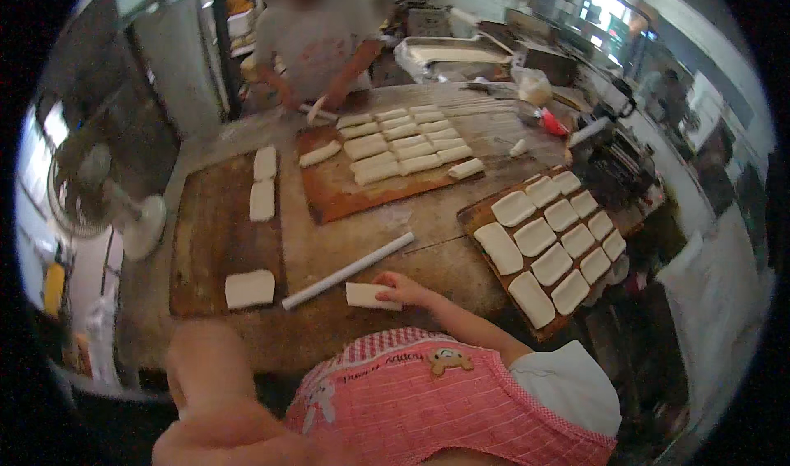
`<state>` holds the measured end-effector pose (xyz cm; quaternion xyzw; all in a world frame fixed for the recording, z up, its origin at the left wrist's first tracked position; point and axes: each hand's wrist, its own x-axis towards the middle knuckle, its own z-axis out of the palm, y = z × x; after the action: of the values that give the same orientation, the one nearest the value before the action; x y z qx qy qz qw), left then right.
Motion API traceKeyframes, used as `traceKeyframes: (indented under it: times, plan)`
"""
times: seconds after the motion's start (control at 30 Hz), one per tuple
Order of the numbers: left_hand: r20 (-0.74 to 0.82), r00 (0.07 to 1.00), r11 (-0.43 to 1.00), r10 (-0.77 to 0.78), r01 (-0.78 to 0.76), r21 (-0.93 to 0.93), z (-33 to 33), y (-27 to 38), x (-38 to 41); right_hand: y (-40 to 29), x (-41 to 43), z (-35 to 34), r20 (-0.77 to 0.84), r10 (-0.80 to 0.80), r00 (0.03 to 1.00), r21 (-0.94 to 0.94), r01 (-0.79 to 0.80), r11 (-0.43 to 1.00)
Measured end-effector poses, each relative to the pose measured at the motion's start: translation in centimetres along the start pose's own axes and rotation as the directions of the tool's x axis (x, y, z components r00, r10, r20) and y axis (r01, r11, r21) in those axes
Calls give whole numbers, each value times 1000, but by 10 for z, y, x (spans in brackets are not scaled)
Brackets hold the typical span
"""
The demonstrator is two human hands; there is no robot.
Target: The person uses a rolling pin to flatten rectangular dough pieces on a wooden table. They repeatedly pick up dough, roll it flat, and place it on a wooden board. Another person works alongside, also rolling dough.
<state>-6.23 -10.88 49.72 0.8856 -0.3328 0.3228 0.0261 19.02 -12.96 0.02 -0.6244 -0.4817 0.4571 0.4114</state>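
Observation:
My right hand (404,291) grips the right end of a flat, rectangular piece of pale dough (363,295) at the near edge of the wooden table (370,231). Just beyond it, a slim pale rolling pin (349,271) lies diagonally. My left hand (222,398) is raised close to the camera at the lower left, large and blurred; its fingers cannot be made out fully. Left of the pin, a wide flat dough piece (250,289) lies on a dark wooden board (216,237), with two smaller pieces (263,182) at that board's far right side.
A board (345,203) of dough pieces in rows stands mid-table. Another board (472,213) with flattened pieces reaches the right edge. Across the table a person (315,46) holds a stick-like tool. A fan (139,225) stands left; a red-tipped object (553,122) lies back right.

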Motion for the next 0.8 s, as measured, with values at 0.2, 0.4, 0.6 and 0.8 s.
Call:
traceKeyframes:
  times: [0.2, 0.4, 0.6, 0.8]
  plan:
    - [20, 999, 999, -39, 39, 5, 9, 17, 5, 19, 21, 10, 101, 31, 994, -182, -12, 983]
    - [-69, 992, 988, 104, -111, -111, 50, 6, 35, 8, -4, -3, 48, 144, 988, 32, -145, 989]
    - [-163, 983, 974, 85, -116, -197, 69, -7, 16, 7, -4, -14, 75, 84, 994, 5, -84, 996]
    - [83, 783, 739, -616, 612, -283, 203, -43, -118, 33, 5, -28, 51, -38, 998, -282, 51, 958]
